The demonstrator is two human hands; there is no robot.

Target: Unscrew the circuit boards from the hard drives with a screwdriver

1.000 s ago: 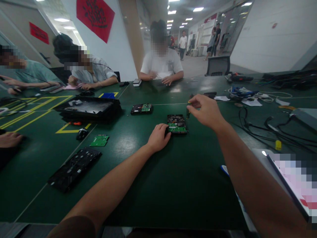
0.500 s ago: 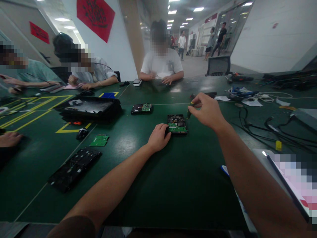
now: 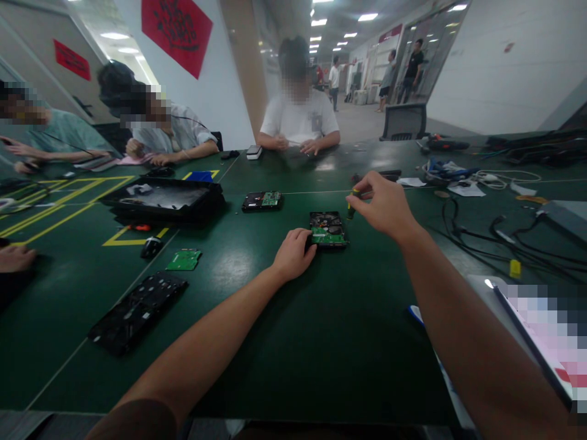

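We record a dark green table with yellow floor-style markings, white walls bearing red banners, ceiling light panels, a corridor behind and a black chair.
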